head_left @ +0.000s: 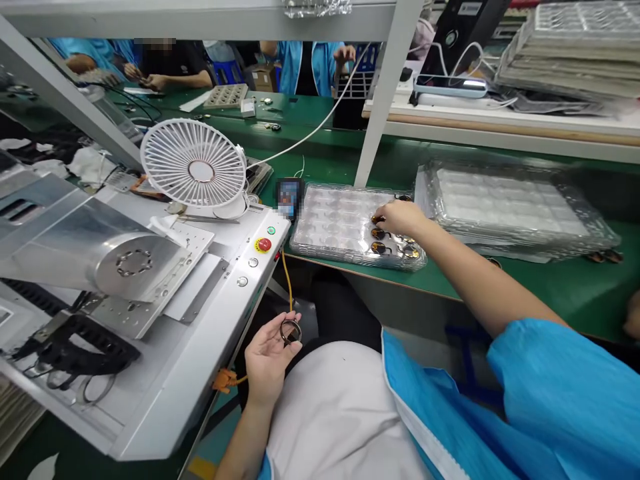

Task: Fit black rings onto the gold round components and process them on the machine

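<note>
In front of my lap, my left hand (270, 350) pinches a dark metal ring (291, 331) between thumb and fingers, and its opening faces up. My right hand (401, 219) reaches over a clear plastic tray (330, 217) on the green bench. Its fingertips are closed on a small black-and-gold round part (379, 219) in one of the tray's pockets. Other such parts, among them a black-and-gold part (380, 248), sit along the tray's right side. The pockets to the left look pale and bare.
At left stands a machine with a metal plate, a red emergency button (263, 245) and a white fan (200, 167). A stack of clear trays (510, 207) lies at right, a phone (289, 198) beside the tray. A slanted shelf post (383, 100) rises behind. People sit across the bench.
</note>
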Available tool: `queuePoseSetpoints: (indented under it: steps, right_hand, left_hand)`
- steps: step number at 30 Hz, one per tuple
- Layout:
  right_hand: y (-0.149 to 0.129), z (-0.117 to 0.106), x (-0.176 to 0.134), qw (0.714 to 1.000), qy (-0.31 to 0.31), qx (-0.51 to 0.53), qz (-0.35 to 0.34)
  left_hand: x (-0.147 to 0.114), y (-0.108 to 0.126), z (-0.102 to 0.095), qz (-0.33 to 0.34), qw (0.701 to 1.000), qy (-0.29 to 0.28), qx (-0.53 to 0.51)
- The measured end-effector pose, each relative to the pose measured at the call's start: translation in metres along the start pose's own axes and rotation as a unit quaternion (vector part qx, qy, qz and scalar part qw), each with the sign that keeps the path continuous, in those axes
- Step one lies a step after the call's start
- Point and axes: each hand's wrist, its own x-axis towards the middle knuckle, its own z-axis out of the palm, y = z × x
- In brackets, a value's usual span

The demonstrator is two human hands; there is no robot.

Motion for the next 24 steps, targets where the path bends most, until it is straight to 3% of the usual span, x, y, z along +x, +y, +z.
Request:
queuePoseSetpoints:
  steps: [7,10,13,15,18,19,21,24]
  right_hand:
    - [0.005,0.01,0.023,0.999,0.0,0.016,0.041]
    - [0.002,0.01,0.011,0.996,0.036,0.068,0.039]
    - [-0.025,0.021,-0.016,0.987,0.028,0.155,-0.001]
    - [-0.056,0.033,-0.039,0.952,-0.001,0.299,-0.068]
    - [-0.107,0.049,-0.07,0.848,-0.038,0.499,-0.175]
    - [-0.122,0.053,-0.078,0.827,-0.041,0.523,-0.201]
    - [-0.145,0.058,-0.088,0.813,-0.021,0.53,-0.241]
    - [-0.163,0.063,-0.092,0.819,0.031,0.483,-0.308]
  left_hand:
    - [-0.002,0.004,-0.001,0.0,1.0,0.005,-0.03]
    - [-0.003,0.007,-0.002,-0.032,0.999,-0.015,-0.041]
    - [0.0,0.015,0.002,-0.08,0.993,-0.07,-0.053]
    - [0.003,0.021,0.008,-0.092,0.986,-0.121,-0.065]
    - [0.009,0.03,0.016,-0.092,0.974,-0.194,-0.076]
    - [0.01,0.032,0.017,-0.09,0.97,-0.21,-0.078]
    - [0.009,0.035,0.015,-0.086,0.968,-0.223,-0.081]
    - [0.002,0.035,0.005,-0.087,0.971,-0.204,-0.086]
